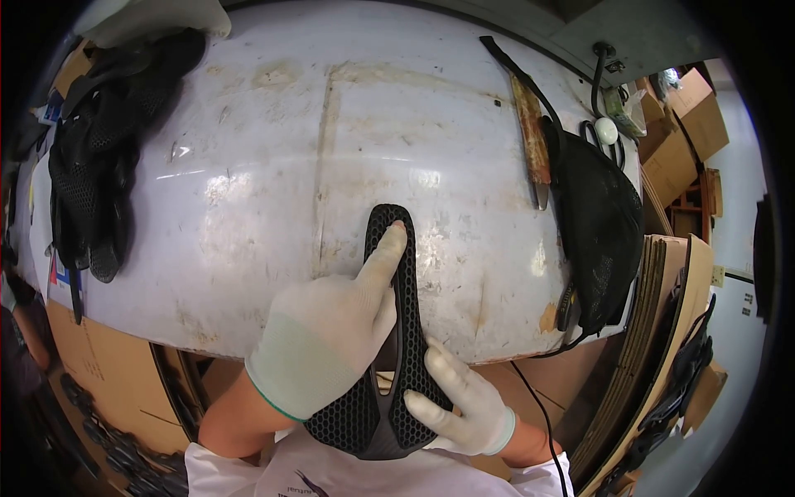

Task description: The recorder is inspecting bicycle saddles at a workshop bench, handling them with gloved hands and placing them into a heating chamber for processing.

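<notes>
A black bicycle saddle with a honeycomb surface lies with its narrow nose over the table and its wide rear close to my body. A long slot runs down its middle. My left hand, in a white knit glove with a green hem, presses its stretched index finger onto the nose; its other fingers curl in beside the saddle, partly hidden. At the wide rear's right edge, my right hand, gloved too, grips the saddle with thumb and fingers. The saddle's underside cannot be seen.
The white, stained table carries a heap of black honeycomb saddle covers at left. To the right lie a rusty-brown flat tool and a black mesh bag. Cardboard sheets stand beside the table's right end. A black cable hangs near my right arm.
</notes>
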{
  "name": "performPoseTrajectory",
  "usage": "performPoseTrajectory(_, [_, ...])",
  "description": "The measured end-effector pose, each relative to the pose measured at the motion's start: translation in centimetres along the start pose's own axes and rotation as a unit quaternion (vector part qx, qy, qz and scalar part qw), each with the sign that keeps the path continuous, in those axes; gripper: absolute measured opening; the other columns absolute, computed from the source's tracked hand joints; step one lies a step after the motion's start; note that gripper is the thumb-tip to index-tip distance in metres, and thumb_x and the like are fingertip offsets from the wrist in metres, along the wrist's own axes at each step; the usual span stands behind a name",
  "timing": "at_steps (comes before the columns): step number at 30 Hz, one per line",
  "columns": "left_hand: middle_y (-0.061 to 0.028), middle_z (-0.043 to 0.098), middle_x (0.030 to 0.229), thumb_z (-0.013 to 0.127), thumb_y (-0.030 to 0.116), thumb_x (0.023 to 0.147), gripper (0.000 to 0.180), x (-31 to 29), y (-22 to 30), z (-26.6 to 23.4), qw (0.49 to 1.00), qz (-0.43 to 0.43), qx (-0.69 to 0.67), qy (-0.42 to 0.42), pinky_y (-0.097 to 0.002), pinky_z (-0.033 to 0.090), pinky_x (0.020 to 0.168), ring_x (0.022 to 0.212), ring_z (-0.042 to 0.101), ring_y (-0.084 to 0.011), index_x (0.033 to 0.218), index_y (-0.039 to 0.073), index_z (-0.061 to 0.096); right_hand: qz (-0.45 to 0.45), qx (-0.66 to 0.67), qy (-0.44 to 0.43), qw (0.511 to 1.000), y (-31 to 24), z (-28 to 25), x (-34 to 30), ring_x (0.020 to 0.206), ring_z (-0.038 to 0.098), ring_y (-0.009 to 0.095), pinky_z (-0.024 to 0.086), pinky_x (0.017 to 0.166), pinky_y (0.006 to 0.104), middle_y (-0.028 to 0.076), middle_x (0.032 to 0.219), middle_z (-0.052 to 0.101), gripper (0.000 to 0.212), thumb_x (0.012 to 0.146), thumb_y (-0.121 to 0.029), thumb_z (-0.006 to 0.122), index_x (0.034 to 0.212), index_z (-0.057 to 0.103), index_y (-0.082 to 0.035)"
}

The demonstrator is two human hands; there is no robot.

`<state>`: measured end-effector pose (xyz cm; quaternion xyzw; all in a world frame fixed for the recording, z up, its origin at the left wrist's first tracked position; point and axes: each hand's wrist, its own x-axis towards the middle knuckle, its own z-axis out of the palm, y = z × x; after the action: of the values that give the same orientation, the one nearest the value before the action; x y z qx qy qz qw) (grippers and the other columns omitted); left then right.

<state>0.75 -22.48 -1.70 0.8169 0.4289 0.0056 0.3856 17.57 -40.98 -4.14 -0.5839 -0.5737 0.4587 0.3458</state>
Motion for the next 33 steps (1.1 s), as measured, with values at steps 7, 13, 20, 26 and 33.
performPoseTrajectory(7, [-0.0242, 0.074, 0.108, 0.064, 0.007, 0.095, 0.061, 0.0, -0.6, 0.2, 0.999, 0.029, -0.019, 0.019, -0.0459, 0.057, 0.069, 0.076, 0.071, -0.0397, 0.155, 0.009, 0.051, -0.256, -0.261, -0.035, 0.930, -0.6, -1.5, 2.0, 0.117, 0.068, 0.037, 0.059, 0.094, 0.0443, 0.019, 0.120, 0.069, 0.036, 0.084, -0.013, 0.069, 0.118, 0.074, -0.001])
performPoseTrajectory(13, [-0.0255, 0.073, 0.112, 0.065, 0.007, 0.094, 0.063, 0.0, -0.6, 0.1, 0.999, 0.025, 0.020, 0.004, -0.0441, 0.058, 0.070, 0.079, 0.072, -0.0399, 0.155, 0.008, 0.051, -0.258, -0.232, -0.045, 0.937, -0.9, -2.0, 2.6, 0.119, 0.069, 0.036, 0.057, 0.102, 0.0455, 0.015, 0.119, 0.072, 0.032, 0.086, -0.015, 0.067, 0.115, 0.075, -0.002])
performPoseTrajectory(20, [-0.0272, 0.072, 0.115, 0.071, 0.021, 0.093, 0.057, -2.9, -1.4, -1.9, 0.996, 0.055, -0.073, -0.020, -0.0443, 0.058, 0.078, 0.091, 0.074, -0.0415, 0.146, 0.004, 0.060, -0.265, -0.277, -0.029, 0.923, -0.7, -2.3, 2.4, 0.120, 0.069, 0.034, 0.054, 0.106, 0.0445, 0.015, 0.123, 0.070, 0.035, 0.084, -0.017, 0.067, 0.116, 0.073, -0.003])
performPoseTrajectory(26, [-0.0306, 0.059, 0.133, 0.084, 0.047, 0.083, 0.071, -9.1, -6.5, -0.7, 0.959, 0.232, -0.153, -0.044, -0.0460, 0.056, 0.093, 0.110, 0.068, -0.0441, 0.142, 0.011, 0.068, -0.282, -0.267, -0.011, 0.921, -0.6, -2.2, 2.5, 0.120, 0.069, 0.035, 0.055, 0.104, 0.0448, 0.016, 0.121, 0.071, 0.034, 0.083, -0.016, 0.068, 0.114, 0.074, -0.002])
performPoseTrajectory(33, [-0.0304, 0.057, 0.141, 0.081, 0.055, 0.083, 0.076, -9.6, -7.9, 1.0, 0.957, 0.270, -0.101, -0.019, -0.0492, 0.054, 0.099, 0.117, 0.066, -0.0479, 0.142, 0.009, 0.066, -0.270, -0.249, 0.000, 0.930, -0.2, -2.0, 2.1, 0.120, 0.069, 0.035, 0.056, 0.103, 0.0450, 0.016, 0.123, 0.070, 0.035, 0.082, -0.015, 0.068, 0.115, 0.074, -0.003])
